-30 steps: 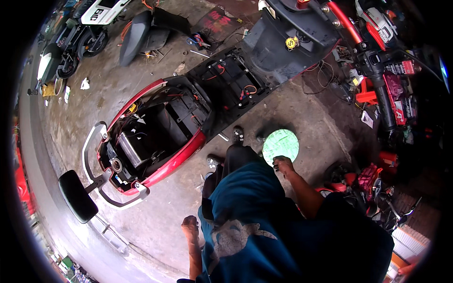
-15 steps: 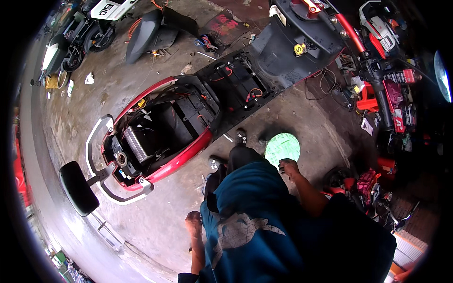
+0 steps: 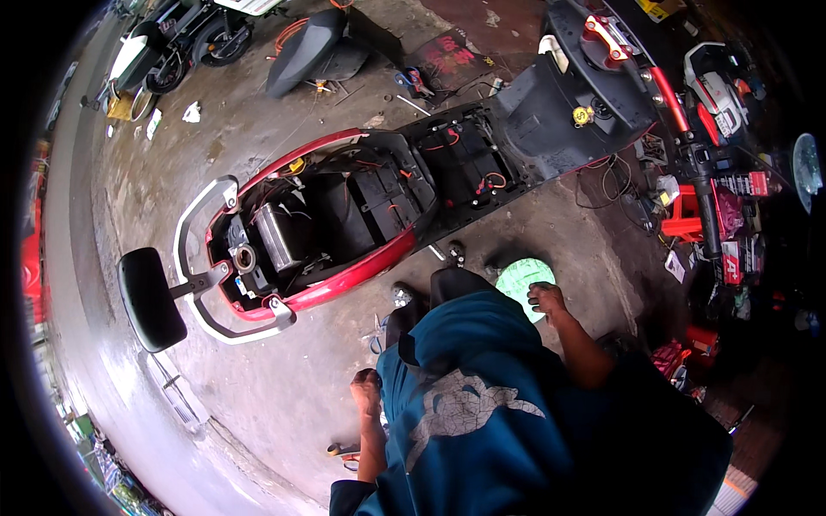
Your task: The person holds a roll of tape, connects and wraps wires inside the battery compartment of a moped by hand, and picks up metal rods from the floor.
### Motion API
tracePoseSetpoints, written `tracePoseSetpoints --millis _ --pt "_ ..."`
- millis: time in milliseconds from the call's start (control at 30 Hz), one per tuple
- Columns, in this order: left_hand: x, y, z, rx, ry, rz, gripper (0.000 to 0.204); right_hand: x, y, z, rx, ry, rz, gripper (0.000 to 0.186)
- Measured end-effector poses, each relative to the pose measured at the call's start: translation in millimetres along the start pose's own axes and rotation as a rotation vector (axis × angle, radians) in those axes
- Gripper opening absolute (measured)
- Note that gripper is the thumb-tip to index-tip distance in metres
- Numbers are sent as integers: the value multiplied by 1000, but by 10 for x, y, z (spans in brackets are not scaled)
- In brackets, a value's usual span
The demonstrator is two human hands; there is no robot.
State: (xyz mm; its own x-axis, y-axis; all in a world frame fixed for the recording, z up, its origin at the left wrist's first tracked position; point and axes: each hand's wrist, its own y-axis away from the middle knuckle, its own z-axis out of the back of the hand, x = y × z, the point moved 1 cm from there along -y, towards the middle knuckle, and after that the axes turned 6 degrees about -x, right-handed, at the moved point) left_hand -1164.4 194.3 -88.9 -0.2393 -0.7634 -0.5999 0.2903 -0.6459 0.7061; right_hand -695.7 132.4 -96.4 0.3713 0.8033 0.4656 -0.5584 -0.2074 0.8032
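In front of me stands a stripped scooter with a red body (image 3: 344, 277), its seat off and the storage bay bared. A silvery box (image 3: 281, 236) sits in the bay, and loose wires show. My right hand (image 3: 547, 298) hangs over a round, pale green stool top (image 3: 518, 279), its fingers loosely bent and apart, with nothing seen in them; contact with the stool cannot be made out. Beside my shirt hangs my left hand (image 3: 366, 392), fingers curled in; whatever they might hold is hidden.
A black seat (image 3: 311, 53) lies on the floor beyond the scooter. Parked motorbikes (image 3: 176, 52) stand at the far left. On the right are an orange-red stool (image 3: 682, 215) and stacked boxes (image 3: 742, 249). Tools (image 3: 346, 451) lie near my left forearm.
The view has shifted, so the scooter sits further right and higher. My right hand has risen across the stool top, and its fingers have spread a little. The left still hangs at my side.
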Motion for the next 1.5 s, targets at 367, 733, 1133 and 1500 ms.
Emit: tracePoseSetpoints --millis 367,733,1133,1500 --pt "191 73 -31 -54 12 10 12 147 89 34 -4 54 -31 20" --pt "375 -304 -262 -172 183 93 23 442 58 456 66 134 14 20" --pt "1357 178 -363 -299 432 349 17 1428 368 -401 96 537 377 35" --pt "1112 -191 -355 -350 500 269 18 1698 632 -727 34 605 576 31"
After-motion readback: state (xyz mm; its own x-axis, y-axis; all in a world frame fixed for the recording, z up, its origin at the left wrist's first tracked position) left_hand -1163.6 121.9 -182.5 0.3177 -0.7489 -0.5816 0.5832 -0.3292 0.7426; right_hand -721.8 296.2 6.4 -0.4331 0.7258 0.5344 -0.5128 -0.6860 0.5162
